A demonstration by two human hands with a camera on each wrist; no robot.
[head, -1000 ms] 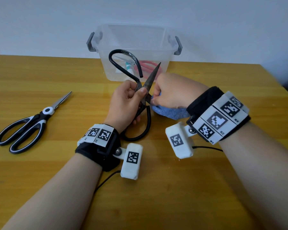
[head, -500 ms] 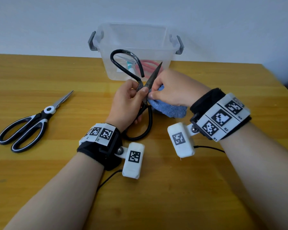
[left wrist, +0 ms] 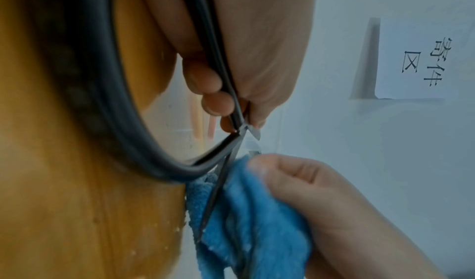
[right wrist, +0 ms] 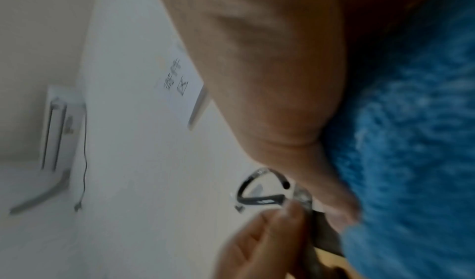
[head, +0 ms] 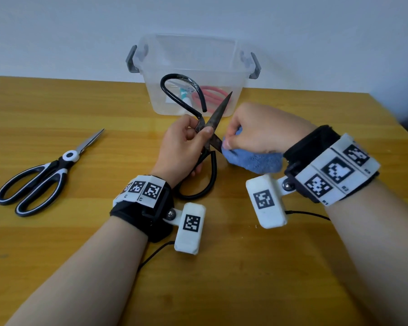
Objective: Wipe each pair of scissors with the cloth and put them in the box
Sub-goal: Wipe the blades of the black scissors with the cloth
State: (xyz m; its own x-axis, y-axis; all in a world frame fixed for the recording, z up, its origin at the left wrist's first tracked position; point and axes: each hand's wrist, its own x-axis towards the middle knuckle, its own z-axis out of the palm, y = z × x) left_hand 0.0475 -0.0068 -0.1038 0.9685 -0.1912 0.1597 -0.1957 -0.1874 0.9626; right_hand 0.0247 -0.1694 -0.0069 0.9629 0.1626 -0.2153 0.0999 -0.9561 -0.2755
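Observation:
My left hand [head: 186,147] grips a pair of old black iron scissors [head: 216,118] near the pivot, held spread open over the table's middle; one blade points up at the box. My right hand [head: 259,132] pinches a blue cloth [head: 254,161] around the other blade close to the pivot. In the left wrist view the cloth [left wrist: 246,212] wraps the thin blade [left wrist: 218,186] under the right thumb. The clear plastic box [head: 222,55] stands behind with pink-handled scissors [head: 210,95] inside. A black-and-white pair of scissors [head: 43,175] lies on the table at the left.
The wooden table [head: 245,267] meets a white wall at the back. The box has grey clip handles [head: 132,62] on both ends. Thin black cables run from both wrist cameras across the table near my forearms.
My right hand slid the cloth up along the blade and then back down toward the pivot. The left hand kept holding the scissors almost still.

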